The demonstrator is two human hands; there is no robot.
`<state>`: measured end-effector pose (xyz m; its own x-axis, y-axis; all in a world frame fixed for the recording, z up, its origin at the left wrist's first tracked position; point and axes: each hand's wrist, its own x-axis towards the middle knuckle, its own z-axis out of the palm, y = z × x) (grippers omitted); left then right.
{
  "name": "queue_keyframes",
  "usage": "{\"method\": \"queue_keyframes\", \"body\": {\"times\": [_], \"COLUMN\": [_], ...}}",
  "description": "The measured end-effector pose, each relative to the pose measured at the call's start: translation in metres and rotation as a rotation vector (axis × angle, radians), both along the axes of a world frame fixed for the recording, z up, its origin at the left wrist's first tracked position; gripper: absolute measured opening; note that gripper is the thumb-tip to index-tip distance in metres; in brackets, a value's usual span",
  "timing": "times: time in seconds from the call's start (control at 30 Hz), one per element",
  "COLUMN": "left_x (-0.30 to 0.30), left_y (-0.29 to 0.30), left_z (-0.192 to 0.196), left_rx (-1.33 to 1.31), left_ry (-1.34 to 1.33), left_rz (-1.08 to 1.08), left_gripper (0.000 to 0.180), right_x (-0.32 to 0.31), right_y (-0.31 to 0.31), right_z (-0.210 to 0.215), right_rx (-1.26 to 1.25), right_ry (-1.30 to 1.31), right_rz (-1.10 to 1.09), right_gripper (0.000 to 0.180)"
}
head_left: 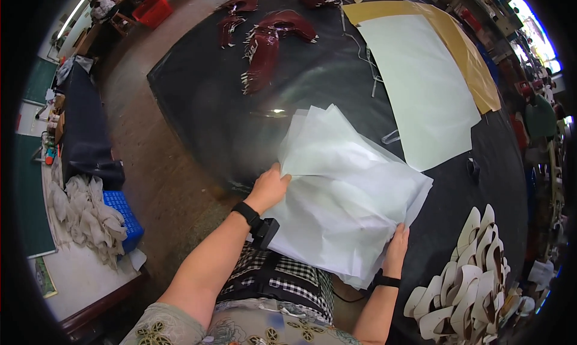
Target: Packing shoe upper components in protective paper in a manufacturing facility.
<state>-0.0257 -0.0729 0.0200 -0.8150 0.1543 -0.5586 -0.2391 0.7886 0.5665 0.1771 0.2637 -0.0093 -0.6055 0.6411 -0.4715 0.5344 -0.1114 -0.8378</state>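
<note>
A loose stack of thin, white, translucent sheets (pixel 342 195) is spread between my hands, over the near edge of the black-covered table. My left hand (pixel 268 189) grips the stack's left edge, thumb on top and fingers underneath. At the right edge, my right hand (pixel 396 249) holds the sheets near their lower right corner, with the fingers partly hidden. The sheets are creased, and their far corners fan apart. Beyond them to the right lies a flat pale sheet (pixel 421 86) on top of yellow-brown paper (pixel 475 62).
Glossy dark red pieces (pixel 262 56) with pale fringed edges lie at the table's far side. Several cream curved pieces (pixel 463 285) are piled at the near right. A blue basket (pixel 123 216) and crumpled greyish pieces (pixel 90 216) sit at left. Far off stands a red crate (pixel 152 10).
</note>
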Motion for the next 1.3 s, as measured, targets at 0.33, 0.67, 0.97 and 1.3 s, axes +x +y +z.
{"method": "queue_keyframes", "body": {"times": [0.33,0.67,0.97,1.3], "left_x": [0.004,0.006,0.027,0.061], "left_y": [-0.027,-0.082,-0.133,-0.237], "left_z": [-0.005,-0.006,0.010,0.031], "left_rx": [0.035,0.023,-0.046,-0.108], "left_ry": [0.134,0.348,0.419,0.437], "left_rz": [0.006,0.046,0.196,0.437], "left_gripper": [0.045,0.033,0.034,0.035], "right_x": [-0.013,-0.027,-0.060,-0.116], "right_y": [-0.022,-0.065,-0.103,-0.195], "right_z": [0.028,0.028,0.023,0.039], "right_rx": [-0.186,-0.320,-0.278,-0.284], "right_ry": [0.059,0.059,0.119,0.066], "right_rz": [-0.047,0.037,0.142,0.366], "right_gripper": [0.060,0.070,0.068,0.060]}}
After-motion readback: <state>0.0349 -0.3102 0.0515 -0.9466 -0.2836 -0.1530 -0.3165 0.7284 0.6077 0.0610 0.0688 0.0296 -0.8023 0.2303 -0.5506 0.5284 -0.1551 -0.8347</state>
